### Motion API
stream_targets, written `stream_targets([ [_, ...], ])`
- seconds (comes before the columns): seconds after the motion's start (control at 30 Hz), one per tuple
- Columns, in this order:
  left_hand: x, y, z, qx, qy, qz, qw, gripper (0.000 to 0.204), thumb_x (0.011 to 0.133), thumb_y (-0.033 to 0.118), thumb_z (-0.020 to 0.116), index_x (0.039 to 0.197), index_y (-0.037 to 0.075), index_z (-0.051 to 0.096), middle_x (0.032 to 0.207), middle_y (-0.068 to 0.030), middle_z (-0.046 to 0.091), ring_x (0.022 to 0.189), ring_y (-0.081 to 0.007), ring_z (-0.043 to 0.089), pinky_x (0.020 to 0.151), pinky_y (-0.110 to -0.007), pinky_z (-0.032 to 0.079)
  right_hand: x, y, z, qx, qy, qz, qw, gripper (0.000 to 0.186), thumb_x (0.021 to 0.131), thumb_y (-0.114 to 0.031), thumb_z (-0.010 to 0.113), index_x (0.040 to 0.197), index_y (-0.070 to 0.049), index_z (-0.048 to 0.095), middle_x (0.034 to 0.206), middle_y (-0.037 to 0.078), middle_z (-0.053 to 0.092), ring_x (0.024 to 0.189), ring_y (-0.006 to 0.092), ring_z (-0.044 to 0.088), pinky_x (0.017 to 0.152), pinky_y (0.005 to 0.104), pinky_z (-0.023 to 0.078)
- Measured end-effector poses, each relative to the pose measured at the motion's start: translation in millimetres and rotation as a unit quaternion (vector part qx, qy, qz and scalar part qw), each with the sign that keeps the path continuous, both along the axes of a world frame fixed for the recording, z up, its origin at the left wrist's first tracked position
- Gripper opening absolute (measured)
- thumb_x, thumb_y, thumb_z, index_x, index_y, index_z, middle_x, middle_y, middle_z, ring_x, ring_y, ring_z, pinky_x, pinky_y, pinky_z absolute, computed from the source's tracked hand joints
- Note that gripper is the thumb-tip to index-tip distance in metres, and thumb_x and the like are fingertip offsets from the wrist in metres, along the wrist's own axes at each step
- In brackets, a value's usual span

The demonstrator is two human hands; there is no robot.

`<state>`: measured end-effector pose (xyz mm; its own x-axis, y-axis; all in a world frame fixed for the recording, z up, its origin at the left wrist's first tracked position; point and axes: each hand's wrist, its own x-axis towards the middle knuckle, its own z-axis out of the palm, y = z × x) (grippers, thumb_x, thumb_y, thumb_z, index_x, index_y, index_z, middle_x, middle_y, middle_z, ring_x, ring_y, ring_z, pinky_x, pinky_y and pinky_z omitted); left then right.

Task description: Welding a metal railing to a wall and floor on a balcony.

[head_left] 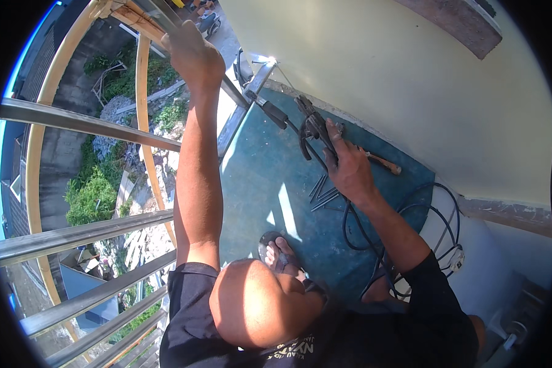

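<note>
My left hand (194,54), at the upper left with the arm stretched out, is closed round a metal bar (162,13) of the railing. At the centre right, my right hand (349,165) grips a black welding electrode holder (317,127). From the holder's jaws a thin rod (283,75) slants up to a bright spot at the end of a square metal tube (260,78). A black-handled clamp (273,113) sits at the railing's corner, left of the holder. Beyond my right fingers lies a tool with a wooden handle (384,162); its head is hidden.
Several short metal rods (325,193) lie on the blue-green floor (251,178). Black cables (438,207) loop at the right. A pale wall (411,92) rises beyond. Along the left runs the metal railing (92,233), with rubble and plants far below. My foot (281,253) stands near the middle.
</note>
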<state>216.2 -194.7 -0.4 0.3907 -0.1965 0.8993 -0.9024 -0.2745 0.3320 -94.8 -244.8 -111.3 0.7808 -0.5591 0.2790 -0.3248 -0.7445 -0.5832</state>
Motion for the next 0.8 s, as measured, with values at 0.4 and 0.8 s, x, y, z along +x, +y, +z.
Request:
stream_targets([
  [0.4,1.0,-0.3,-0.5,-0.017,0.045,-0.025,0.999,0.011,0.083,-0.004,0.046,0.089,0.005,0.049,0.090,-0.0195,0.048,0.091,-0.0413,0.049,0.069,-0.049,0.049,0.0,1.3,5.0,0.030,0.039,-0.006,0.999,0.069,0.089,-0.012,0.065,0.151,-0.015,0.034,0.096,0.027,0.063,0.079,0.0439,0.065,0.068,0.0493,0.052],
  [0.8,1.3,0.1,0.1,-0.016,0.017,-0.023,0.999,0.015,0.078,-0.007,0.046,0.087,0.005,0.048,0.087,-0.0197,0.048,0.088,-0.0403,0.048,0.070,-0.047,0.047,-4.8,5.2,6.5,0.013,0.023,0.007,1.000,0.071,0.088,-0.009,0.065,0.151,-0.012,0.032,0.092,0.024,0.064,0.079,0.0422,0.063,0.076,0.0493,0.049],
])
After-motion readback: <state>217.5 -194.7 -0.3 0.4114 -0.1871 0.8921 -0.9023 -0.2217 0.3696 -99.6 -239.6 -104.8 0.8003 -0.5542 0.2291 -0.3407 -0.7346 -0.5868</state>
